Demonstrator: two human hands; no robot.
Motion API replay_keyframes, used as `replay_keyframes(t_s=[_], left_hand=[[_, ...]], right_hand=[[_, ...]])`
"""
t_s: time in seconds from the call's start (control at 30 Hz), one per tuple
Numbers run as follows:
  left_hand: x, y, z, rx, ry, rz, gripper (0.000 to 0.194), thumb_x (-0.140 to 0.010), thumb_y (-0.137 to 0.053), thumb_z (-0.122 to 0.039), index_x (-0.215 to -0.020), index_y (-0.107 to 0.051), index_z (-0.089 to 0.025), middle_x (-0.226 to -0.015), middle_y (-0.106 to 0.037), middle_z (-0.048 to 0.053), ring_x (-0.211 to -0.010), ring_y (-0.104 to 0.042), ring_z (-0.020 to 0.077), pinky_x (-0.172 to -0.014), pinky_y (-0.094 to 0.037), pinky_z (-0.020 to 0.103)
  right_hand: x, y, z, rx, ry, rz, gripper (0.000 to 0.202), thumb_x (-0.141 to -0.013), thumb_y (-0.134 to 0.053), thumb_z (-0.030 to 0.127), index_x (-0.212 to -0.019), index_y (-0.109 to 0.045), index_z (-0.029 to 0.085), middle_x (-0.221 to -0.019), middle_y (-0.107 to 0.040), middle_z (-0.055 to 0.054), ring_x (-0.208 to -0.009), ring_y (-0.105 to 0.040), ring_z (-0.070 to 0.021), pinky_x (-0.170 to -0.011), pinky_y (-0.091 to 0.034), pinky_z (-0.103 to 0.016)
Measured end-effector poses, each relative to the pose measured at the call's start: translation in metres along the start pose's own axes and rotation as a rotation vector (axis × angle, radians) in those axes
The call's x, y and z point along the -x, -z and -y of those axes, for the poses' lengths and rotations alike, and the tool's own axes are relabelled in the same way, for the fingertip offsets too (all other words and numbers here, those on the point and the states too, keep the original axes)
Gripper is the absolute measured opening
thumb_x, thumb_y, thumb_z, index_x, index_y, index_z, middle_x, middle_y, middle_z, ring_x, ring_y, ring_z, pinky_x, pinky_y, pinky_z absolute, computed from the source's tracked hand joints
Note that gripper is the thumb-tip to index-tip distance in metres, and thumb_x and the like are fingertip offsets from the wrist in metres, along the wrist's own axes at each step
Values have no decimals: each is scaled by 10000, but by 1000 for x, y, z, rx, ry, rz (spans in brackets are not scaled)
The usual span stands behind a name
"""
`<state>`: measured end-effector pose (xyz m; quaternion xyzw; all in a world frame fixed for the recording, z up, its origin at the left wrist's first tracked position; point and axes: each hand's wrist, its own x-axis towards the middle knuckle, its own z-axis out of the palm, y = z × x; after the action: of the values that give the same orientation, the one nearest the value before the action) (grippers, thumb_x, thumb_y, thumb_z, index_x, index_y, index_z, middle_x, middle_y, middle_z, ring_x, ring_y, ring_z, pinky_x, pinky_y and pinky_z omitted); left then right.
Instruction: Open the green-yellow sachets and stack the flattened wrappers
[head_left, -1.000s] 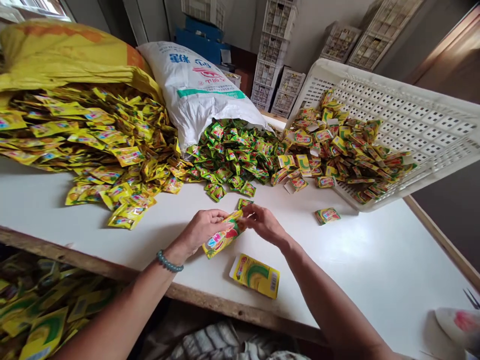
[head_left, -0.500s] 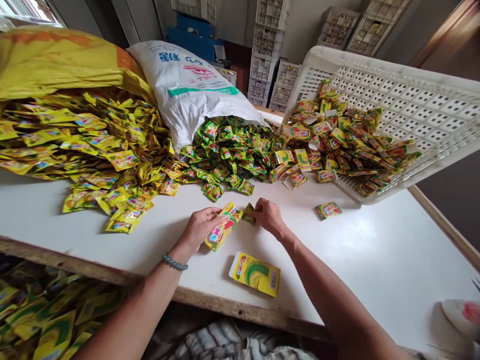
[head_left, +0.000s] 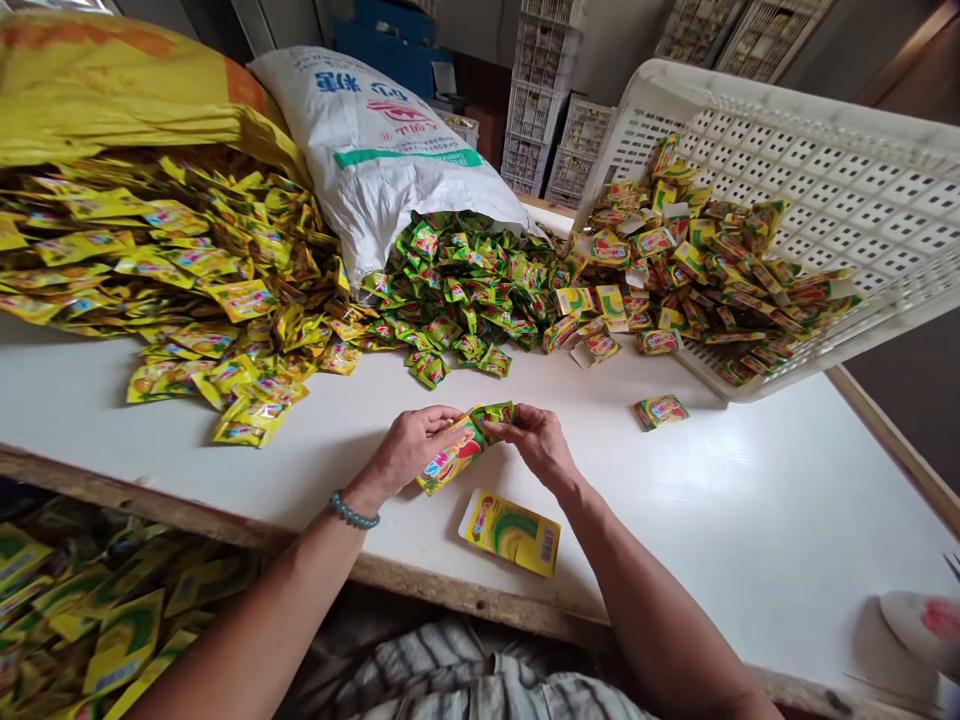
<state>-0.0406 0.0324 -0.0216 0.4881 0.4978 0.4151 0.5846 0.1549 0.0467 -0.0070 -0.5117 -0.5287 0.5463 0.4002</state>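
Note:
Tilted in my left hand (head_left: 415,447) is a small yellow printed carton (head_left: 450,460), gripped between thumb and fingers. My right hand (head_left: 538,438) pinches a green candy packet (head_left: 496,411) right at the carton's upper right end. Whether the packet's tip is inside the carton I cannot tell. Just below, a flat yellow carton (head_left: 511,532) lies on the white table. A pile of green packets (head_left: 472,300) spreads beyond my hands, spilling from a white sack (head_left: 390,140). To its left lie many yellow packets (head_left: 187,270).
A white plastic basket (head_left: 810,170) rests on its side at the right, with many filled cartons (head_left: 697,270) tumbling out. One carton (head_left: 660,411) lies apart. A yellow sack (head_left: 127,80) stands back left; flat cartons (head_left: 112,640) lie below the table edge (head_left: 225,520).
My right hand has brought the green packet left, up against the end of the carton in my left hand. The whole view has shifted slightly.

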Motion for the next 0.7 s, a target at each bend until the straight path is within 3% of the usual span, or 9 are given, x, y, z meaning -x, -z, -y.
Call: replay_keyframes(t_s=[0.1, 0.27, 0.43, 0.6, 0.7], left_hand=[[0, -1, -1, -46, -22, 40, 542, -655, -781, -535, -984, -675, -117, -929, -759, 130, -821, -716, 267, -708, -558, 341], [-1, -5, -2, -87, -3, 78, 546, -558, -853, -461, -955, -690, -123, -984, -758, 123, -913, -709, 273, -832, -556, 360], [1, -9, -7, 113, 93, 37, 598, -533, -883, -409, -1015, -675, -122, -975, -759, 107, -837, -714, 244, -781, -566, 351], [6, -10, -16, 261, 124, -11, 539, -525, -905, -329, -972, -692, -117, -897, -757, 80, -751, -700, 196, -732, -553, 308], [7, -10, -18, 291, 133, -13, 530, -518, -908, -317, -961, -701, -114, -904, -755, 86, -758, -701, 202, -731, -554, 311]], right_hand=[[0, 7, 1, 33, -54, 115, 432, -610, -769, 520, -600, -534, 157, -595, -476, 24, -608, -382, -108, -571, -296, -257], [2, 7, 3, 220, -47, 142, 534, -583, -773, 535, -495, -388, 175, -525, -315, 52, -566, -265, -85, -539, -217, -262], [2, 6, 6, -35, -40, 94, 403, -588, -801, 491, -724, -607, 164, -671, -582, 1, -634, -483, -127, -627, -372, -266], [4, -3, 3, 51, 128, -15, 331, -662, -775, 472, -651, -623, 179, -637, -581, -4, -626, -491, -136, -625, -389, -268], [5, -4, 3, 70, 129, 6, 307, -714, -739, 481, -711, -675, 181, -727, -648, -27, -711, -554, -160, -674, -421, -274]])
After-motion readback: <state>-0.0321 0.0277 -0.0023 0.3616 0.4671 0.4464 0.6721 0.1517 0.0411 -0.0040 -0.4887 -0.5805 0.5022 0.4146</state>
